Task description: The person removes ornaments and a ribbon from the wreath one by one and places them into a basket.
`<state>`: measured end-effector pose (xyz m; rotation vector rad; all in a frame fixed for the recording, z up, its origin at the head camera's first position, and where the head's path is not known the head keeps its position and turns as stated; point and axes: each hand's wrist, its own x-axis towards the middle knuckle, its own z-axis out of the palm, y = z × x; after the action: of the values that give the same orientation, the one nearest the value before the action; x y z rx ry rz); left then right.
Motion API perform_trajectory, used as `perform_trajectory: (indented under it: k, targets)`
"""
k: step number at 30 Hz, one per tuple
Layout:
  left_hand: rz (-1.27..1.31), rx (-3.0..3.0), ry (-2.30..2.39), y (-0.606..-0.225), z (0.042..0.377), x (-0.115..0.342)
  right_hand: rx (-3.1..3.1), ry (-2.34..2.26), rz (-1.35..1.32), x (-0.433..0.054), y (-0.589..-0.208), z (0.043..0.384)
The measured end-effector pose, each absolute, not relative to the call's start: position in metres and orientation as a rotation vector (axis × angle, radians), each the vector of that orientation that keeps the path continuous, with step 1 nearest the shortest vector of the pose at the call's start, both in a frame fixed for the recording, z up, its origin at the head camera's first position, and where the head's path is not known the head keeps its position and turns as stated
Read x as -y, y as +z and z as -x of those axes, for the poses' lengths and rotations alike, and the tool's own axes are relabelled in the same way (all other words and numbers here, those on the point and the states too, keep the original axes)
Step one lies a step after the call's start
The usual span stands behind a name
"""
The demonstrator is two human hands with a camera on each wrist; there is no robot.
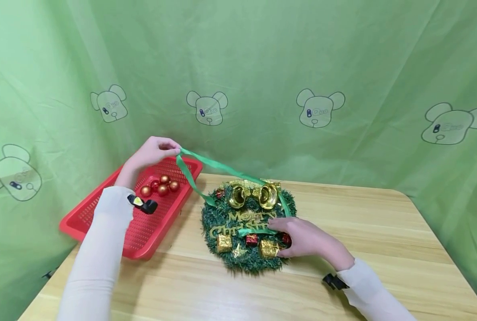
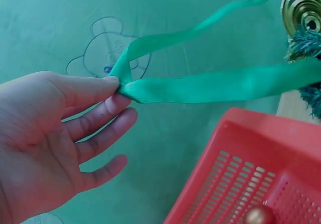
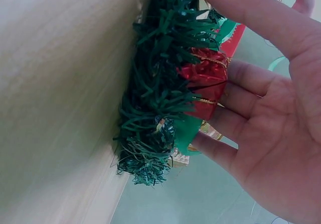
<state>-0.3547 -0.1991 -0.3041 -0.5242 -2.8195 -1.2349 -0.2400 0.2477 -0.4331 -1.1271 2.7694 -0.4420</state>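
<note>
My left hand [image 1: 156,150] pinches a green ribbon [image 1: 214,164] between thumb and fingertips, raised over the far end of the red basket. In the left wrist view, the ribbon [image 2: 200,87] folds at the pinch and both lengths run right. They reach down to a green tinsel Christmas wreath [image 1: 248,263] on the table, with gold bells [image 1: 268,196], "Merry Christmas" lettering and small gift boxes. My right hand [image 1: 304,237] rests on the wreath's right side, fingers extended. In the right wrist view, its fingers lie against a red gift box [image 3: 206,78]; the fingertips are partly hidden.
The red basket [image 1: 142,253] at the left holds several red and copper-coloured baubles [image 1: 163,189]. A wooden table [image 1: 354,209] lies beneath, its far edge near a green curtain [image 1: 258,53] printed with bear heads.
</note>
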Motion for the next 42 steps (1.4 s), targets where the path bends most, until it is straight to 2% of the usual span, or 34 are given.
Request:
perform_trajectory:
  k: [42]
  targets:
    - [0.225,2.513,-1.272,-0.296,0.332,0.273,-2.786,-0.433,1.114,-0.248,-0.433,0.243]
